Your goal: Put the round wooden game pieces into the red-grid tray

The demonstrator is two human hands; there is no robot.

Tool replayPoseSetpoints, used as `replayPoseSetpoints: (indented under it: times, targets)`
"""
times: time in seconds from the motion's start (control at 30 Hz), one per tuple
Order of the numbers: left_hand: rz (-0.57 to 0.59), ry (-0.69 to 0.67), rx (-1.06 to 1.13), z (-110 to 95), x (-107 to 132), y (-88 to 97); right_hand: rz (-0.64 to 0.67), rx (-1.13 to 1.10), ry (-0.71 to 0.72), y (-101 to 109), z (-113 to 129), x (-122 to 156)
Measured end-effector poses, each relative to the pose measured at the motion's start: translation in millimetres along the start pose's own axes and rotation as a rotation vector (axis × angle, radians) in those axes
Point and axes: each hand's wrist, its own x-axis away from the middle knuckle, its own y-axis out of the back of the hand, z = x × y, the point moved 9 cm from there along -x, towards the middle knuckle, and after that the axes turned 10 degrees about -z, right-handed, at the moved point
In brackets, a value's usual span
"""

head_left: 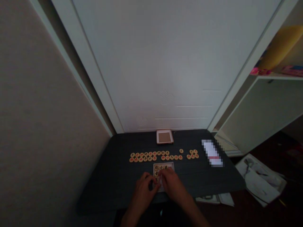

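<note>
A small open box (163,167) lies near the front of a dark table (113,176), with round wooden game discs inside it. Both my hands rest at the box's near end. My left hand (144,187) has its fingers curled at the box's left side. My right hand (171,183) covers the box's near right part, fingers bent over the discs. What either hand pinches is hidden. Beyond the box, two rows of round discs (153,156) with red and dark marks run across the table.
A square lid or tray (164,136) sits at the table's far edge by the white wall. A white item (211,153) lies at the right. White shelving (260,110) stands on the right; papers and a bag (260,179) lie on the floor.
</note>
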Motion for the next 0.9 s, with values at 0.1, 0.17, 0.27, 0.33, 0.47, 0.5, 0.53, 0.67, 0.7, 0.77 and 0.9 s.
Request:
replayPoseSetpoints:
  times: [0.1, 0.17, 0.27, 0.33, 0.47, 0.5, 0.53, 0.67, 0.7, 0.77, 0.9]
  targets:
    - [0.013, -0.011, 0.012, -2, 0, -0.5, 0.001, -0.017, -0.007, 0, 0, 0]
    - [0.019, -0.023, 0.016, -3, 0, -1.1, -0.001, -0.029, -0.011, 1, -1, 1]
    - [-0.002, -0.050, 0.018, -5, 1, -0.2, -0.016, -0.046, -0.009, 3, -2, 2]
    - [-0.038, -0.052, 0.016, -5, 0, 1.7, -0.038, -0.054, 0.011, 7, -3, 2]
    - [-0.115, 0.011, -0.012, 0, -6, 4.8, -0.132, -0.038, 0.042, 26, -11, -1]
    - [-0.127, 0.033, -0.023, 2, -8, 4.7, -0.168, -0.025, 0.034, 33, -16, -1]
    - [-0.134, 0.054, -0.033, 3, -10, 4.0, -0.205, -0.011, 0.021, 40, -21, -2]
    - [-0.126, 0.085, -0.058, 5, -15, -2.9, -0.312, 0.028, -0.044, 60, -42, 4]
    - [-0.123, 0.090, -0.065, 5, -16, -4.4, -0.318, 0.033, -0.055, 61, -46, 7]
    - [-0.119, 0.100, -0.078, 6, -16, -6.6, -0.311, 0.035, -0.071, 58, -52, 12]
    - [-0.109, 0.107, -0.097, 5, -17, -7.4, -0.297, 0.038, -0.064, 47, -55, 19]
